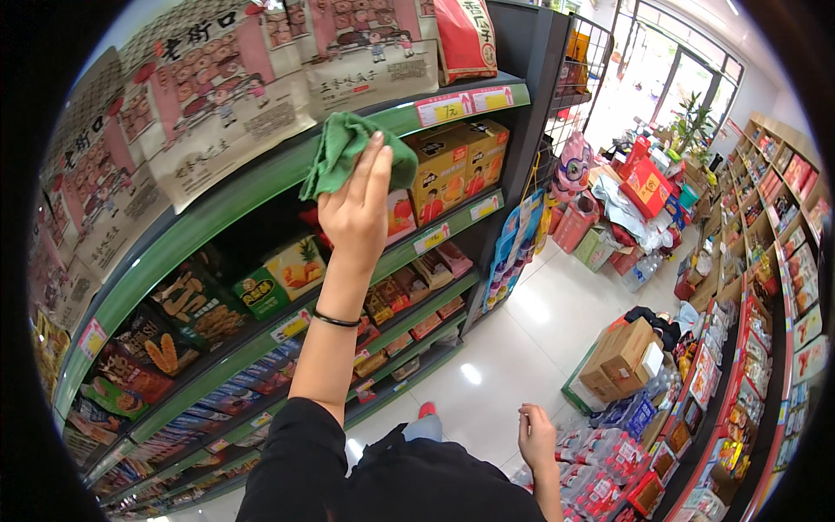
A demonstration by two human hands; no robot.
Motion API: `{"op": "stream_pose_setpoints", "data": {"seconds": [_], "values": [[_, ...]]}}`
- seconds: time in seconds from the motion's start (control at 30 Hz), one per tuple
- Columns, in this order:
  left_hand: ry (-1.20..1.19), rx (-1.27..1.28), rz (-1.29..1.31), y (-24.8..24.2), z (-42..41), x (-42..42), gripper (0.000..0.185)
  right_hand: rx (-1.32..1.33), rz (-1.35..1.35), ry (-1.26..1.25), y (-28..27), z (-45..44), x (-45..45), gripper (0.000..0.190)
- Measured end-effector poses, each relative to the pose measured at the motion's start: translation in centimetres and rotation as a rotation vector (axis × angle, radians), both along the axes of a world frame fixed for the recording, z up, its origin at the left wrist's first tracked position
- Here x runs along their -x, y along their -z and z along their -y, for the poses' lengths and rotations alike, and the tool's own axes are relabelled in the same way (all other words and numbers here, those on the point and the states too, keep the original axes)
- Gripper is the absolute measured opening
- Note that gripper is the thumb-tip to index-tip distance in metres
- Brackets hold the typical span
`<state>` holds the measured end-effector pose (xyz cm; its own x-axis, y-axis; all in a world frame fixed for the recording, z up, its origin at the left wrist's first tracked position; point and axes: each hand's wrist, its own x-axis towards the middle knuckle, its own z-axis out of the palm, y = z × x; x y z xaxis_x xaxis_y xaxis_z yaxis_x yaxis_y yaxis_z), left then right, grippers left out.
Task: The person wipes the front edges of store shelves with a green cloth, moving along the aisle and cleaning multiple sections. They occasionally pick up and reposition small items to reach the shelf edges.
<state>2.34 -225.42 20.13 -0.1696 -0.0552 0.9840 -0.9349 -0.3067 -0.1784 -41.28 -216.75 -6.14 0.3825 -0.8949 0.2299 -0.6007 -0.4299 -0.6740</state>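
Observation:
My left hand (357, 212) presses a bunched green cloth (334, 153) against the green front strip (520, 96) of an upper shelf, fingers stretched over the cloth. A black band circles that wrist. Above the cloth stand large printed snack bags (228, 111) and a red and white bag (466, 42). Just right of the hand, yellow drink cartons (440, 176) sit on the shelf below. My right hand (538, 434) hangs low beside my body with loosely bent fingers and holds nothing; red-capped bottle packs (597, 453) are close to it.
Price tags (450, 107) line the shelf edges, and lower shelves hold snack packets (173, 346). A wire rack (577, 85) adjoins the shelf end. Cardboard boxes (616, 355) stand on the tiled floor (483, 365). Stocked shelving (737, 339) runs along the right; piled goods (642, 202) lie toward the glass doors.

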Motion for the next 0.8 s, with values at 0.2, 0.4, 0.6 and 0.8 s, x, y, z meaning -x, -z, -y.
{"op": "stream_pose_setpoints", "data": {"seconds": [0.2, 0.4, 0.6, 0.8], "values": [[0.025, -0.046, -0.03, -0.8, 8.0, 3.0, 0.026, 0.007, 0.025, -0.087, 1.0, 7.0, -1.6, 0.007], [0.108, -0.075, -0.059, -1.6, 16.4, 6.5, 0.03, 0.026, 0.01, -0.157, -1.2, 15.6, -2.9, 0.008], [0.161, -0.067, -0.048, -2.1, 23.7, 8.8, 0.026, 0.068, -0.008, -0.199, 0.2, 23.4, -1.5, 0.008], [0.145, -0.107, -0.091, -3.1, 26.2, 10.4, 0.026, 0.015, -0.008, -0.383, 0.5, 28.4, -1.1, 0.009]]}}
